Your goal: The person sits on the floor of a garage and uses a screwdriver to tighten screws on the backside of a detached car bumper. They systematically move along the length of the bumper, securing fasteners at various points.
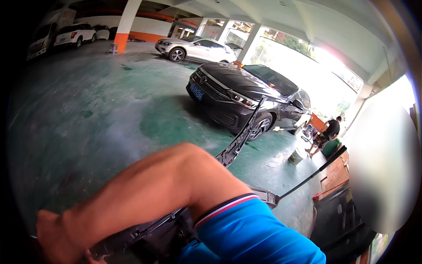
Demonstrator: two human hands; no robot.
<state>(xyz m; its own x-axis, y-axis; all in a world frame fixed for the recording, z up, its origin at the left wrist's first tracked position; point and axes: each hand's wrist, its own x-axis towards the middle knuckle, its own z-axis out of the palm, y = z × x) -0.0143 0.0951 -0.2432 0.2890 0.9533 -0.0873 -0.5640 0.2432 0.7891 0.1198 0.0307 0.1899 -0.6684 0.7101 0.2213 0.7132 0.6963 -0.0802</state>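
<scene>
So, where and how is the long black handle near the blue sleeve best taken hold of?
Grip the long black handle by its thicker upper end, probably from above: it slants up to the right, that end clear of the blue sleeve.

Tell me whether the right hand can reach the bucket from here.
Probably not: the bucket stands well off across the floor, near another person, while the right hand is at the lower left of the view, on the opposite side.

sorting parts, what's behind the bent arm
A long black strip emerges from behind the arm, over green floor; whatever the arm covers, including any continuation of the strip, cannot be seen.
</scene>
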